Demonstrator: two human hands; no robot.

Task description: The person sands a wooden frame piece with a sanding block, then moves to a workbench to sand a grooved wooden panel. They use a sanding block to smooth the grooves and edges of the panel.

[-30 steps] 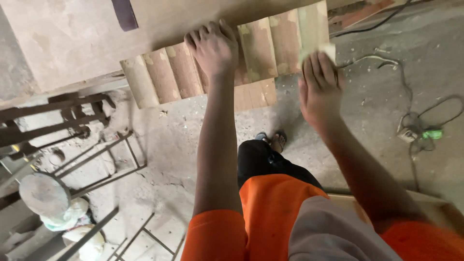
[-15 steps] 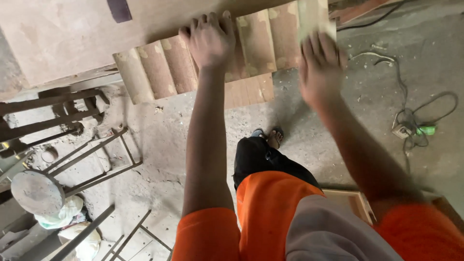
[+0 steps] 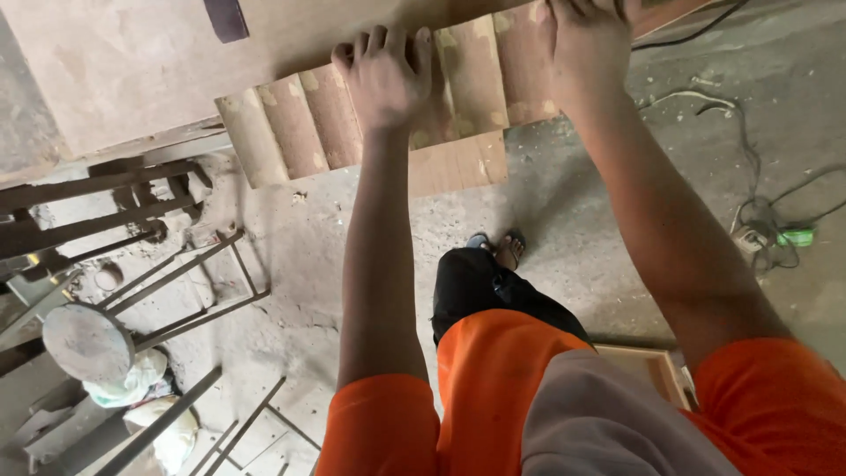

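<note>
Seen from above, the left hand presses flat, fingers spread, on a ribbed wooden panel at the top centre of the frame. The right hand rests on the panel's right end, its grip impossible to tell. Metal frames clutter the lower left; cables trail across the floor at right.

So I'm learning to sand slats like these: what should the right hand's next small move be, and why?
Probably a stroke back down toward the body. The right hand is at the far top of the outer wooden slat, near the frame's edge, with bare patchy wood below it, while the left hand presses the slats steady.
</note>
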